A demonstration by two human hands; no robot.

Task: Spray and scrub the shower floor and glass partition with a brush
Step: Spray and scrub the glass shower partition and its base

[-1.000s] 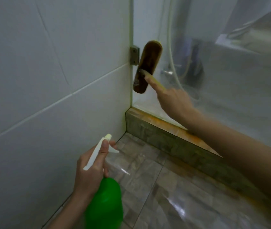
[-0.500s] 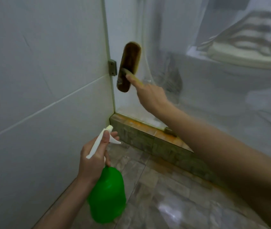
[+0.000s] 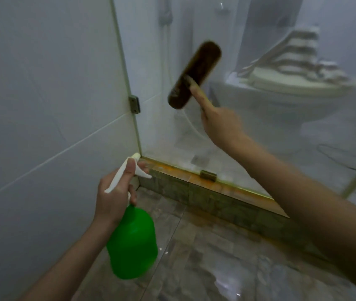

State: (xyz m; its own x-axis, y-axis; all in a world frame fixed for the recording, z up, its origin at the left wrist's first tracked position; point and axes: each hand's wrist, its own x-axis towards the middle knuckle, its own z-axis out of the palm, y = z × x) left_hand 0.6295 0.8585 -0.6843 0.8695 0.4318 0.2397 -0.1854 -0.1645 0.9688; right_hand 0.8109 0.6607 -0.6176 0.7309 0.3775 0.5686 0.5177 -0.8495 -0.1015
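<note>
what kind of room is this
Most likely a bathroom, viewed from inside a shower stall: a clear glass partition on a raised stone kerb, a white ceramic toilet beyond it, and a white tiled wall on the left.

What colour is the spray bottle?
The spray bottle has a bright green body and a white trigger head; the head view shows it.

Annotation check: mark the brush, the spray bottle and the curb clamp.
brush (image 3: pixel 194 74), head view, brown back of its head.
spray bottle (image 3: pixel 132 242), head view, green body.
curb clamp (image 3: pixel 208 175), head view, middle of the metal bracket.
</note>
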